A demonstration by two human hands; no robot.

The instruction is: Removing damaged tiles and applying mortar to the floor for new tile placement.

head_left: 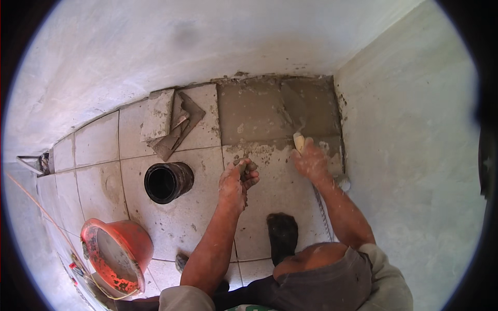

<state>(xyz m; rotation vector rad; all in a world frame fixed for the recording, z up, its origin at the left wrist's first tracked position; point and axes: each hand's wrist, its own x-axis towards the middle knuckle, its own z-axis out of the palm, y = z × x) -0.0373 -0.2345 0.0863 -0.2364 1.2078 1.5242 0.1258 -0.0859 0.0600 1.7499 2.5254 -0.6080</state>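
Observation:
My right hand (pixel 312 161) is closed around the pale handle of a trowel (pixel 299 141). Its blade reaches into the wet grey mortar (pixel 249 111) in the far right corner of the floor and is hard to make out against it. Nearer to me and to the left, my left hand (pixel 233 185) is closed on a small lump of mortar (pixel 246 170), above the tile edge. Smears of mortar cover the fingers of both hands. Large pale floor tiles (pixel 197 228) border the mortar bed on its left and near sides.
Cut tile pieces (pixel 160 116) are stacked left of the mortar. A black cylindrical container (pixel 181 179) lies nearer, and an orange bucket (pixel 136 238) holding grey material stands at lower left. A ridged rod (pixel 322 210) lies beside my right forearm. Walls (pixel 410 129) close in ahead and right.

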